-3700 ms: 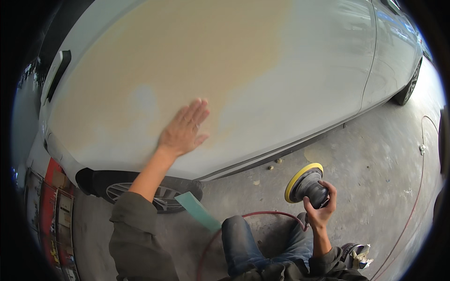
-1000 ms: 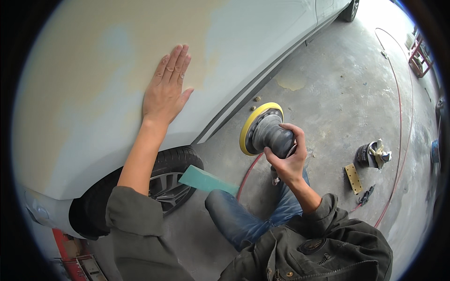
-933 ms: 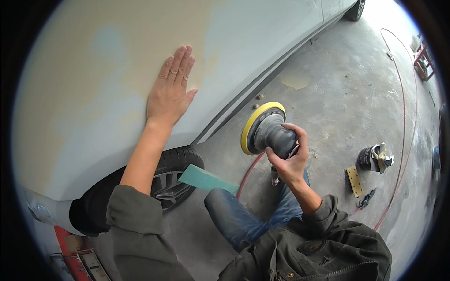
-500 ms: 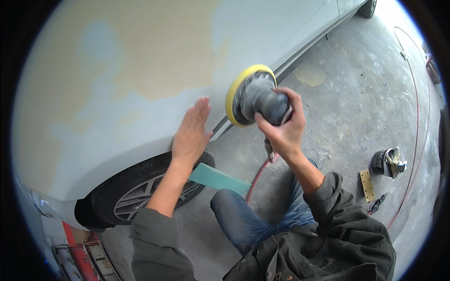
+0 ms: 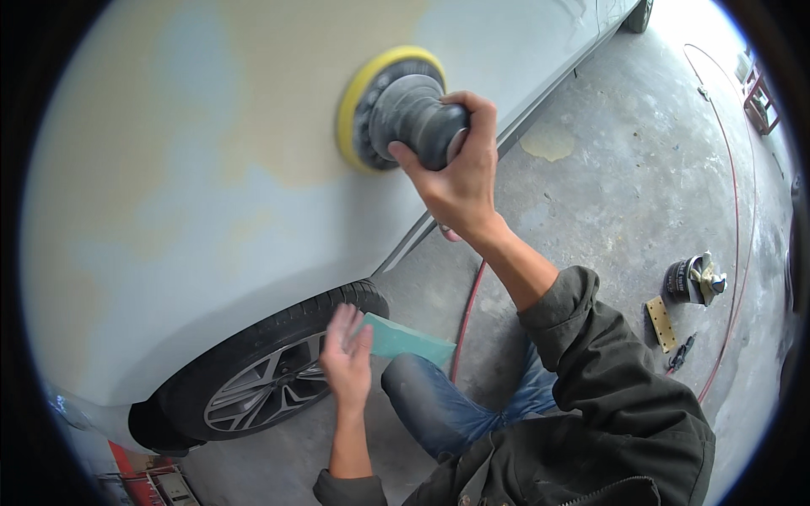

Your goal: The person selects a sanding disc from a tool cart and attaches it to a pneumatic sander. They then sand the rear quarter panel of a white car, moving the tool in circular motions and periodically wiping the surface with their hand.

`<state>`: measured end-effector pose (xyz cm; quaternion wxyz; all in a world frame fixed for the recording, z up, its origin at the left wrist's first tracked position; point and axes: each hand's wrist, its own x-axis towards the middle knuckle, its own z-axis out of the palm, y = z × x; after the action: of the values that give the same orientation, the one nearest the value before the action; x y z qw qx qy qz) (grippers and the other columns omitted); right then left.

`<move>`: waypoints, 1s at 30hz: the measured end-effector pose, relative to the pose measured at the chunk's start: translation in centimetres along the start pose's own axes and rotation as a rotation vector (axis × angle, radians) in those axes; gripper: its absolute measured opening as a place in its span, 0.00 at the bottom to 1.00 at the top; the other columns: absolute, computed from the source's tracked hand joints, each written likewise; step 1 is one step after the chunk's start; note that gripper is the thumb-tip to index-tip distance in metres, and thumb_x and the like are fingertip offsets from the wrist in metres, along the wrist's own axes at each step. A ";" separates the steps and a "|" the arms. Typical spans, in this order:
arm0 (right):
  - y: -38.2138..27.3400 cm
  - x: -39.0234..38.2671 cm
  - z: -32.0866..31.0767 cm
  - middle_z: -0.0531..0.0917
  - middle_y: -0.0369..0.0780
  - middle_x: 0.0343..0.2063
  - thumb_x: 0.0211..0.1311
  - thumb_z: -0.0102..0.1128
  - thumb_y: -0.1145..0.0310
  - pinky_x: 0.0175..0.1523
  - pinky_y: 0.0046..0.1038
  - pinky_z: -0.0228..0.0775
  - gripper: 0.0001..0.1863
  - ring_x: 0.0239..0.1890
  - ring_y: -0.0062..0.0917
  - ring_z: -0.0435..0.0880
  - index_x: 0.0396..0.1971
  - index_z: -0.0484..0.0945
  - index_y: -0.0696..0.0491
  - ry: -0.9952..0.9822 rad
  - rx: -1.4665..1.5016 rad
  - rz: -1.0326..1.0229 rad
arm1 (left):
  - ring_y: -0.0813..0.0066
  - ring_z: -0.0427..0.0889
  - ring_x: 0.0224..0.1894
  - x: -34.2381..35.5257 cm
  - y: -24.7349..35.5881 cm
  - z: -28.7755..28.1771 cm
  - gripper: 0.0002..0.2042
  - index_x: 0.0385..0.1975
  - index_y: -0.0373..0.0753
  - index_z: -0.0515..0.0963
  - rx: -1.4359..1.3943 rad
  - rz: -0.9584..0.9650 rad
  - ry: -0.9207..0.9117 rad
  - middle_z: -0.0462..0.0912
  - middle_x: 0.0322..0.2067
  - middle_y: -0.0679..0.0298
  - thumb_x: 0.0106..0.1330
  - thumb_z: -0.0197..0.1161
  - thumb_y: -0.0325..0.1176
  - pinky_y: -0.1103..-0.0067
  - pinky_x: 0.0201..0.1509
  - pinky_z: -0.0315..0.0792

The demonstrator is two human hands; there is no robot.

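My right hand (image 5: 462,173) is wrapped round the dark body of an air sander (image 5: 411,118). The sander's round pad with a yellow rim (image 5: 345,110) lies against or very close to the car's side panel (image 5: 312,223), at the edge of a tan, sanded-looking patch (image 5: 287,110). Away from the panel, my left hand (image 5: 346,354) is held in the air in front of the wheel (image 5: 278,379), fingers outstretched and slightly blurred, holding nothing. A red hose (image 5: 469,316) runs down from below my right hand.
A green slab (image 5: 409,339) lies between the wheel and my knee. On the concrete floor to the right are a dark can with a cloth in it (image 5: 683,280), a yellow perforated strip (image 5: 661,324), a small black tool (image 5: 682,352) and a long thin hose (image 5: 736,202).
My right hand has brought the sander up and left onto or near the panel. My left hand has come off the panel and dropped down in front of the wheel.
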<state>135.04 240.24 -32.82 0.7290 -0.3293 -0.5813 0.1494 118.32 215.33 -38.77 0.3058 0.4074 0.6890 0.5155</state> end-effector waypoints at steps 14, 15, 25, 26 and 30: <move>-0.3 1.7 1.1 0.67 0.44 0.43 0.41 0.80 0.69 0.42 0.35 0.68 0.40 0.34 0.33 0.70 0.54 0.64 0.58 0.150 -0.046 -0.009 | 0.55 0.84 0.53 4.2 4.2 -2.5 0.19 0.55 0.20 0.72 -0.068 0.177 0.296 0.80 0.52 0.46 0.76 0.56 0.33 0.68 0.50 0.83; 0.0 1.2 1.1 0.67 0.44 0.43 0.41 0.80 0.69 0.42 0.35 0.68 0.40 0.35 0.33 0.71 0.54 0.64 0.58 0.160 -0.022 -0.043 | 0.54 0.84 0.53 4.4 4.4 -2.3 0.19 0.54 0.20 0.72 -0.053 0.185 0.288 0.81 0.51 0.46 0.76 0.56 0.33 0.68 0.49 0.84; -1.7 1.9 1.5 0.68 0.48 0.44 0.41 0.79 0.70 0.42 0.36 0.69 0.39 0.36 0.38 0.73 0.53 0.65 0.59 0.206 -0.066 -0.140 | 0.54 0.85 0.51 4.4 5.0 -2.9 0.19 0.51 0.19 0.74 -0.068 0.185 0.230 0.83 0.46 0.46 0.77 0.56 0.34 0.69 0.46 0.85; -1.5 0.6 1.6 0.68 0.48 0.45 0.40 0.79 0.71 0.42 0.35 0.69 0.38 0.37 0.38 0.73 0.52 0.65 0.59 0.181 -0.082 -0.184 | 0.54 0.85 0.51 4.5 4.9 -2.9 0.19 0.52 0.19 0.74 -0.065 0.182 0.222 0.83 0.47 0.46 0.77 0.56 0.34 0.69 0.47 0.85; -1.4 0.3 1.6 0.68 0.48 0.46 0.40 0.79 0.71 0.42 0.34 0.69 0.39 0.39 0.38 0.73 0.53 0.65 0.58 0.114 -0.036 -0.115 | 0.54 0.84 0.52 4.3 4.8 -3.4 0.18 0.53 0.19 0.73 -0.062 0.178 0.197 0.82 0.48 0.45 0.76 0.56 0.33 0.69 0.48 0.84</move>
<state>133.34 239.91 -31.47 0.7622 -0.3161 -0.5595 0.0779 114.60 218.16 -33.21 0.2022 0.4047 0.6606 0.5991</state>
